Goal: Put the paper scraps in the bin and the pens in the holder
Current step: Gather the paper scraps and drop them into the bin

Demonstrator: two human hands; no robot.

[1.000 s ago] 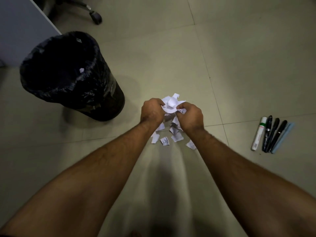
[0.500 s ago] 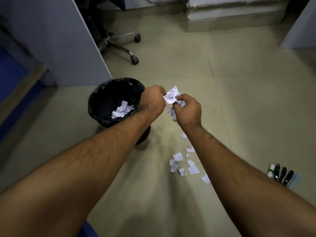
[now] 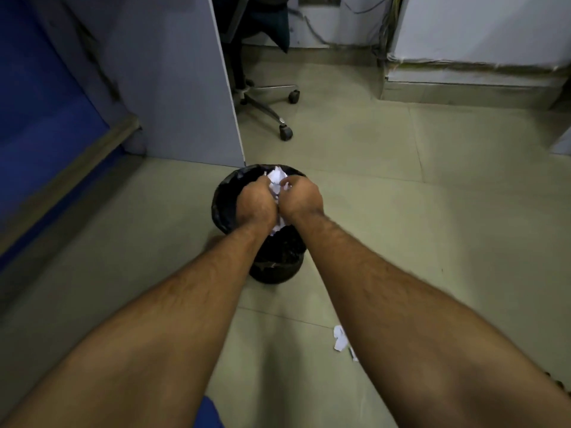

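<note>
My left hand (image 3: 255,202) and my right hand (image 3: 300,199) are pressed together right over the mouth of the black-lined bin (image 3: 223,201). Both are closed around a bunch of white paper scraps (image 3: 276,180) that sticks out above and between the fingers. More white paper shows below my wrists, inside the bin. A few loose scraps (image 3: 340,338) lie on the floor beside my right forearm. The pens and the holder are out of sight.
A grey partition panel (image 3: 173,88) stands just behind the bin on the left. An office chair's wheeled base (image 3: 285,131) is beyond it. A blue wall runs along the left, and a white cabinet with a raised plinth (image 3: 469,78) stands at the back right.
Both hands have carried the bunch of scraps from the floor pile up and over to the bin. My view has lifted, so the pens have dropped out of sight.
</note>
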